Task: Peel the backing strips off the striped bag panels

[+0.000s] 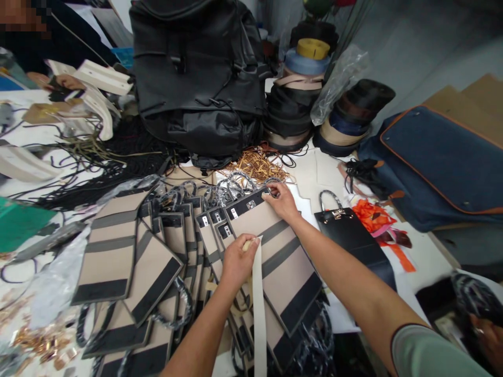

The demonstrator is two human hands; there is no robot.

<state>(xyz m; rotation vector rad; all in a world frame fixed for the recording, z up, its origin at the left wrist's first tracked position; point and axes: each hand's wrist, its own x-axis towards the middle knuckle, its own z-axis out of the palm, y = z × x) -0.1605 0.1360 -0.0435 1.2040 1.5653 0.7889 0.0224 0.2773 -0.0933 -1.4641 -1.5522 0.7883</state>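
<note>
Left hand (239,256): clamped on pale tape (259,309) | Right hand (281,202): pinches striped panel (282,256) at top edge | Black bag (351,238): right, on desk (324,170)

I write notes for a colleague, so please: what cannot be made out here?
In the head view:
Pale cream flat strip: part hidden by the left hand; lower end cut off by the bottom edge.
White labels on the beige-and-black flat panel: print too small to read.
Large black backpack: top cut off by the top edge.
</note>
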